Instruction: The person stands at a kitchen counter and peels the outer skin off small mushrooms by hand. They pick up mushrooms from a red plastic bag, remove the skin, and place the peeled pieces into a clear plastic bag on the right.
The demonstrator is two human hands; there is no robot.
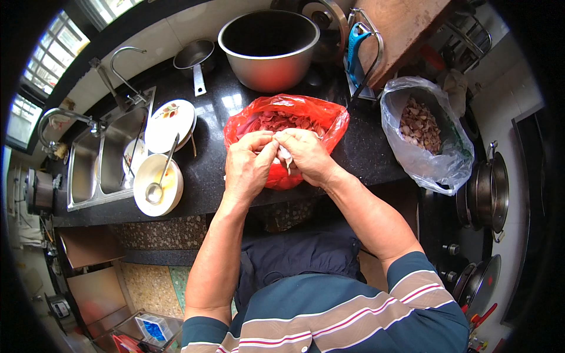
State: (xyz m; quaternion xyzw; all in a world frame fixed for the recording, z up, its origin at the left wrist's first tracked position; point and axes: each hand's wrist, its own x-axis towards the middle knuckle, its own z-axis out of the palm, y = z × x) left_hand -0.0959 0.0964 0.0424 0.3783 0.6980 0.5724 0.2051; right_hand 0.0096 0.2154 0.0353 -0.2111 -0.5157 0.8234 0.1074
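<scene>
Above an open red plastic bag [337, 121], my left hand [249, 165] and my right hand [311, 154] meet at the fingertips. A whitish garlic bulb [286, 155] with a dry stem shows under the right thumb, mostly hidden by the fingers. The thumb and index finger of my left hand pinch at its upper part. Inside the red bag lie many garlic cloves or skins [287, 120], tinted red. To the right, a clear plastic bag [397, 152] stands open with a heap of garlic cloves [419, 125] in it.
A large metal pot [269, 73] and a small saucepan [194, 55] stand at the back of the black countertop [207, 176]. Left are stacked plates [170, 128], a bowl [143, 189] holding a ladle [154, 193], and a double sink [84, 176]. A knife rack [366, 90] stands at back right.
</scene>
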